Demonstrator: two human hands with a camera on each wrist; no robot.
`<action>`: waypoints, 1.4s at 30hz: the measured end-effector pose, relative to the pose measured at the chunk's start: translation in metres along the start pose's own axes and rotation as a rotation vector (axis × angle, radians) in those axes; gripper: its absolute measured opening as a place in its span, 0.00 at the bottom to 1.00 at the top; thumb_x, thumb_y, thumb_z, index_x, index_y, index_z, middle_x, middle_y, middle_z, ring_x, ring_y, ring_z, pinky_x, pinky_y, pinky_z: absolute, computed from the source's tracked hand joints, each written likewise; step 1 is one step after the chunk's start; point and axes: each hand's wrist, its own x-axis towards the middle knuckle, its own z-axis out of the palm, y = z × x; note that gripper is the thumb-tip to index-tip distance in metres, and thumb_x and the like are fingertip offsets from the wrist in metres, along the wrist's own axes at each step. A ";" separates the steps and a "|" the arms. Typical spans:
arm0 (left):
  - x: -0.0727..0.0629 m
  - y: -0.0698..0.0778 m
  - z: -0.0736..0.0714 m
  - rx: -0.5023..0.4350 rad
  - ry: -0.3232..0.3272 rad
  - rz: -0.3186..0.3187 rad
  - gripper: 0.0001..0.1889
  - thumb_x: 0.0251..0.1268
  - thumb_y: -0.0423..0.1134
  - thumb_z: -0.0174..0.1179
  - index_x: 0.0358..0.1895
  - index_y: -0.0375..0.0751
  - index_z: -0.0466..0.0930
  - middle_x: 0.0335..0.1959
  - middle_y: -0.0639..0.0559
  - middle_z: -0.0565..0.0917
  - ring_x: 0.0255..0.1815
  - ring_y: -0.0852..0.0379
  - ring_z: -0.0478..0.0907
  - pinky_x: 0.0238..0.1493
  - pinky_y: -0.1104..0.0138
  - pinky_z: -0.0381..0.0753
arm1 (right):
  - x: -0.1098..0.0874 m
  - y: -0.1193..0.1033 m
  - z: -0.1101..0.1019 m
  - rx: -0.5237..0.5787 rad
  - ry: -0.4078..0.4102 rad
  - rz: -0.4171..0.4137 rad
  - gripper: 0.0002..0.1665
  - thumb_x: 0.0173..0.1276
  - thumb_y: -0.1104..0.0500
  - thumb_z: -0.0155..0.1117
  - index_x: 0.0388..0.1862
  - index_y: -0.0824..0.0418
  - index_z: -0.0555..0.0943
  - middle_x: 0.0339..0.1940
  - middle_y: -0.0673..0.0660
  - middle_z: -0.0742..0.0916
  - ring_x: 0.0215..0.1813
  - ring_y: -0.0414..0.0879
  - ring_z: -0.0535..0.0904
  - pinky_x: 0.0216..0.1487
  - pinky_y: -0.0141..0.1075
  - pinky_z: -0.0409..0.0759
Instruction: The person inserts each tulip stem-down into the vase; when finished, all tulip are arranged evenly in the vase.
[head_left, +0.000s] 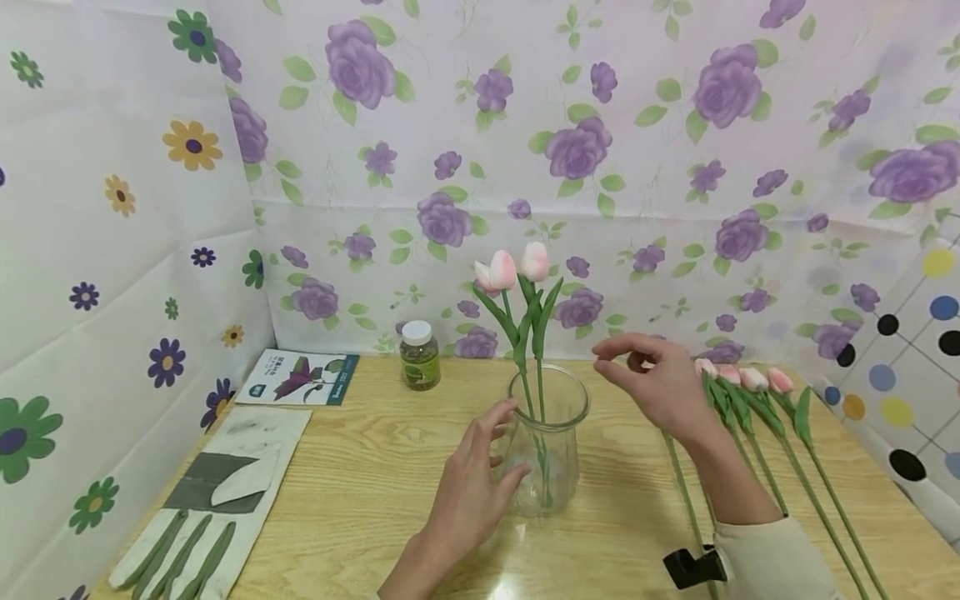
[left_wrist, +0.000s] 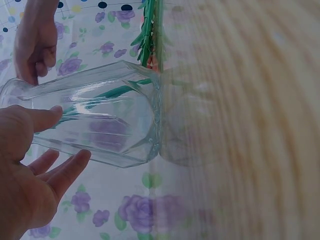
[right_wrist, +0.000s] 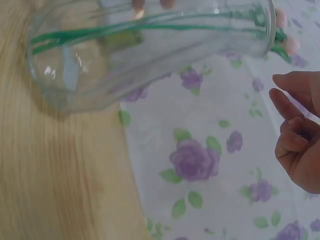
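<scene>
A clear glass vase (head_left: 564, 467) stands upright on the table, holding pink-and-white tulips (head_left: 535, 262) on green stems. My left hand (head_left: 474, 483) is at the vase's left side, thumb and fingers spread around the glass. In the left wrist view, the thumb (left_wrist: 47, 119) overlaps the glass; firm contact cannot be told. To the right of the rim, my right hand (head_left: 663, 385) hovers above the table with nothing in it. Its thumb and index finger (right_wrist: 285, 104) extend with a small gap between them, the other fingers bent. More tulips (head_left: 752, 380) lie on the table beyond the right forearm.
A white-lidded jar (head_left: 420, 367) with a green label stands at the back, left of the vase. Farther left lie a booklet (head_left: 300, 377) and white-and-grey gloves (head_left: 213, 492). Flowered cloth (head_left: 450, 108) hangs behind the wooden table (head_left: 352, 467).
</scene>
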 end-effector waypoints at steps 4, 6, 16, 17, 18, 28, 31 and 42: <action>0.001 0.000 0.000 0.004 -0.001 0.000 0.47 0.59 0.26 0.76 0.77 0.51 0.59 0.63 0.39 0.80 0.60 0.38 0.86 0.48 0.58 0.93 | -0.009 0.018 -0.014 -0.033 0.003 0.065 0.12 0.76 0.53 0.71 0.53 0.55 0.89 0.45 0.55 0.88 0.31 0.45 0.74 0.27 0.36 0.74; 0.001 0.001 0.000 0.005 -0.002 -0.005 0.47 0.59 0.27 0.76 0.77 0.52 0.59 0.64 0.39 0.80 0.60 0.38 0.86 0.48 0.58 0.93 | -0.016 0.026 -0.020 -0.049 -0.003 0.103 0.15 0.77 0.51 0.70 0.56 0.56 0.88 0.47 0.56 0.87 0.33 0.45 0.76 0.28 0.36 0.76; 0.000 0.000 -0.001 -0.002 -0.007 -0.018 0.47 0.60 0.27 0.75 0.78 0.54 0.58 0.64 0.37 0.80 0.60 0.37 0.85 0.49 0.57 0.93 | -0.044 0.073 -0.036 -0.129 -0.087 0.245 0.21 0.77 0.52 0.70 0.62 0.61 0.85 0.49 0.60 0.87 0.35 0.47 0.79 0.30 0.36 0.78; -0.001 0.000 -0.001 -0.004 -0.007 -0.018 0.47 0.60 0.27 0.75 0.78 0.54 0.58 0.64 0.36 0.80 0.60 0.37 0.85 0.49 0.57 0.93 | -0.046 0.077 -0.037 -0.127 -0.096 0.253 0.21 0.76 0.52 0.70 0.62 0.61 0.85 0.50 0.60 0.87 0.36 0.48 0.79 0.30 0.36 0.78; -0.001 0.000 -0.001 -0.003 -0.008 -0.018 0.47 0.60 0.27 0.75 0.78 0.54 0.58 0.64 0.37 0.80 0.60 0.38 0.85 0.49 0.57 0.93 | -0.049 0.080 -0.038 -0.123 -0.102 0.261 0.22 0.76 0.52 0.70 0.63 0.62 0.85 0.50 0.61 0.87 0.36 0.48 0.80 0.30 0.36 0.78; 0.000 0.000 0.000 0.004 -0.004 -0.014 0.47 0.60 0.27 0.75 0.78 0.54 0.58 0.64 0.38 0.80 0.60 0.40 0.86 0.49 0.58 0.93 | -0.063 0.110 -0.043 -0.194 -0.180 0.325 0.23 0.75 0.59 0.70 0.65 0.65 0.83 0.48 0.60 0.88 0.41 0.46 0.80 0.33 0.36 0.80; 0.000 0.001 0.000 0.006 -0.004 -0.020 0.47 0.60 0.27 0.75 0.78 0.54 0.58 0.64 0.38 0.80 0.61 0.40 0.86 0.49 0.59 0.93 | -0.064 0.116 -0.044 -0.195 -0.208 0.349 0.23 0.75 0.59 0.70 0.65 0.66 0.82 0.49 0.61 0.88 0.45 0.49 0.82 0.36 0.38 0.82; 0.000 0.000 0.000 0.002 -0.005 -0.013 0.47 0.60 0.27 0.75 0.78 0.53 0.58 0.64 0.37 0.80 0.60 0.39 0.86 0.48 0.58 0.93 | -0.069 0.126 -0.045 -0.237 -0.255 0.404 0.22 0.75 0.58 0.69 0.64 0.66 0.83 0.48 0.64 0.88 0.45 0.53 0.85 0.37 0.40 0.80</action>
